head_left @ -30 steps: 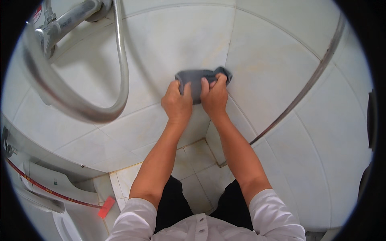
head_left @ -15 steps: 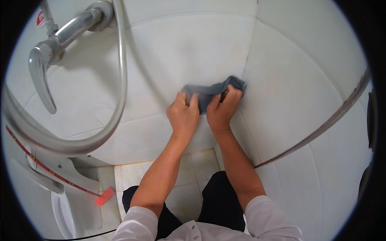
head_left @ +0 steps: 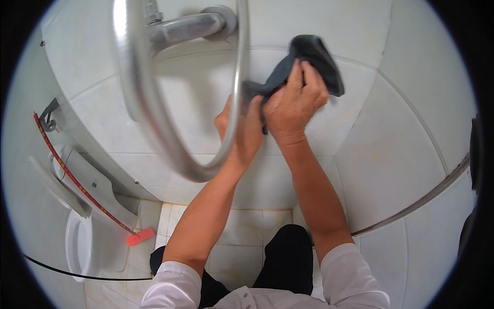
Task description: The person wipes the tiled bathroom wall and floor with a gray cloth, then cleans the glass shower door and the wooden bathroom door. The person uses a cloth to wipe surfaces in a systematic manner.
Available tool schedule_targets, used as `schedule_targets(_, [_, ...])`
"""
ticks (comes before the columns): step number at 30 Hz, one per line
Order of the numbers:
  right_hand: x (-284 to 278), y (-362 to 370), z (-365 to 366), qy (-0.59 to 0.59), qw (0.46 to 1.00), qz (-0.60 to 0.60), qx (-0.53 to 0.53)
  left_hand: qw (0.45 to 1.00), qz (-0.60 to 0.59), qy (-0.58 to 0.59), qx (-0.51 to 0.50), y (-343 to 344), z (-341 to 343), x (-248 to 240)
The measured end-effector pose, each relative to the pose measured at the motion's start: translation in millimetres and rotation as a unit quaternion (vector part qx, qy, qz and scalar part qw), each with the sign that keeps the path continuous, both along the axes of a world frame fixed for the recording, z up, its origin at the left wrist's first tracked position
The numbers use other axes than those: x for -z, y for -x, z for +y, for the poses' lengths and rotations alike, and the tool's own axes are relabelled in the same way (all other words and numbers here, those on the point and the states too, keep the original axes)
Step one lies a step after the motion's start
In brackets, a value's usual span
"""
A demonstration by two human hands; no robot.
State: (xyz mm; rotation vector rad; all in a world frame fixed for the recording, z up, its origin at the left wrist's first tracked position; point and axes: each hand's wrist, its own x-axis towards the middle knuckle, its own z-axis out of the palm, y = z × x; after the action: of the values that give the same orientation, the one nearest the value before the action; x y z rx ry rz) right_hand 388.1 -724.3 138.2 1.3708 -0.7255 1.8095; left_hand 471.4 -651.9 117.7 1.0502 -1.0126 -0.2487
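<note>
A dark blue-grey cloth [head_left: 315, 54] stretches between my two hands in front of the white tiled wall [head_left: 288, 175]. My right hand [head_left: 297, 105] pinches it, fingers bent, while its wide folded end flares out above and to the right of the fingers. Its bunched narrow end is gripped by my left hand [head_left: 249, 123], which is slightly blurred and partly hidden behind the shower hose [head_left: 172, 129]. Whether the cloth touches the tiles I cannot tell.
The metal hose loops close in front, below a chrome tap [head_left: 190, 28] on the wall. At left stand a white toilet [head_left: 85, 180] and a red-handled tool [head_left: 82, 188] with a pink head [head_left: 140, 236]. A dark-edged ledge [head_left: 411, 201] runs along the right.
Both hands have gone higher up the wall with the cloth, whose right end now flares upward. The view has shifted left, and the hose now crosses in front of my left hand.
</note>
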Motion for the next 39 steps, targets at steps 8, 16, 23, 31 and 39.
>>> schedule_targets(8, [31, -80, 38, -0.092, 0.991, 0.088, -0.035, 0.994, 0.041, 0.064, -0.076, -91, 29, 16])
schedule_targets(16, [3, -176, 64, -0.075, 0.967, 0.209, -0.129, 0.953, 0.002, 0.009, -0.301, -205, 48, 21])
schedule_targets(23, [25, -130, 64, -0.194, 0.953, 0.209, -0.098, 0.984, 0.098, 0.017, -0.148, -145, 26, 28])
schedule_targets(31, [90, 14, 55, -0.225, 0.97, 0.087, 0.01, 0.999, 0.02, -0.002, -0.049, -18, 4, 79])
schedule_targets(39, [151, -31, 69, -0.295, 0.939, 0.164, -0.062, 0.95, 0.312, -0.01, -0.005, -55, 22, 138])
